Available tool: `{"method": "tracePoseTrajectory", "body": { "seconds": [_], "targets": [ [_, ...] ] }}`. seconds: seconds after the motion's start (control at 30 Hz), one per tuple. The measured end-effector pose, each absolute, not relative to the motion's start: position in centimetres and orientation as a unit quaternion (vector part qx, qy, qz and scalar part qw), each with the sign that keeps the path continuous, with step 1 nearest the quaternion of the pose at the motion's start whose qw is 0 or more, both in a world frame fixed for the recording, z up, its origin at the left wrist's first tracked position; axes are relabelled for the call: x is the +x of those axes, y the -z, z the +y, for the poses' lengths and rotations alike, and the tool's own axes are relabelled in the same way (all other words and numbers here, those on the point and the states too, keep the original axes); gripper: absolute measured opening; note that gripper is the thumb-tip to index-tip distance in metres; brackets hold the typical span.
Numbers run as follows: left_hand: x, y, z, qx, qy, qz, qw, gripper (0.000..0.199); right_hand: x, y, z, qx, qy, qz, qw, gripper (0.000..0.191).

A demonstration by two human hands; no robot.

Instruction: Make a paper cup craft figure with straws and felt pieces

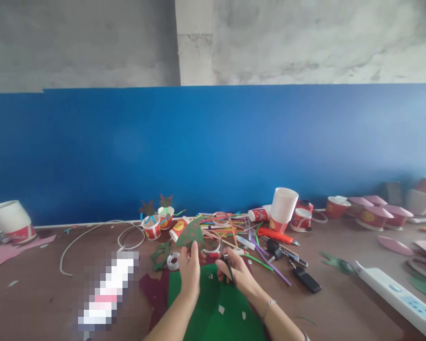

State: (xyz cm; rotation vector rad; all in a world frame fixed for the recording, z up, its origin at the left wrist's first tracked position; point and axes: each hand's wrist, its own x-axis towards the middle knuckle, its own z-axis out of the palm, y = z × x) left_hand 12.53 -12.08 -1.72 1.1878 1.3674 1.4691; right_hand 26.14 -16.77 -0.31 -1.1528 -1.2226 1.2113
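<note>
My left hand [190, 270] is closed on a green paper cutout [191, 233] with reddish spots, held up with its pointed end toward the upper right. Dark-handled scissors [228, 267] are in my right hand [238, 271], the blades pointing up and away from me beside the paper. Blade and cutout appear apart, though blur hides the exact gap. Beneath both hands lies a green paper sheet [213, 312] with small white scraps on it, over a dark maroon sheet [152, 292]. A white tape roll [173, 261] sits left of my left hand.
Colourful pipe cleaners [230, 222] are heaped behind my hands. To the right lie an orange utility knife [275, 235], keys with a black fob [306, 279] and a white power strip [397, 296]. Stacked paper cups [283, 208] and decorated cups [151, 227] line the blue panel.
</note>
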Motion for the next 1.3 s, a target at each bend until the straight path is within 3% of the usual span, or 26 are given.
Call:
{"method": "tracePoseTrajectory", "body": {
  "seconds": [0.3, 1.3],
  "targets": [
    [13.4, 2.7, -13.3, 0.513, -0.558, 0.397, 0.517, 0.041, 26.1, 0.6, -16.6, -0.462, -0.494, -0.516, 0.526, 0.044],
    [13.3, 3.1, -12.7, 0.518, -0.526, 0.384, 0.554, 0.04, 27.0, 1.3, -15.8, -0.491, -0.47, -0.499, 0.537, 0.044]
  ]
}}
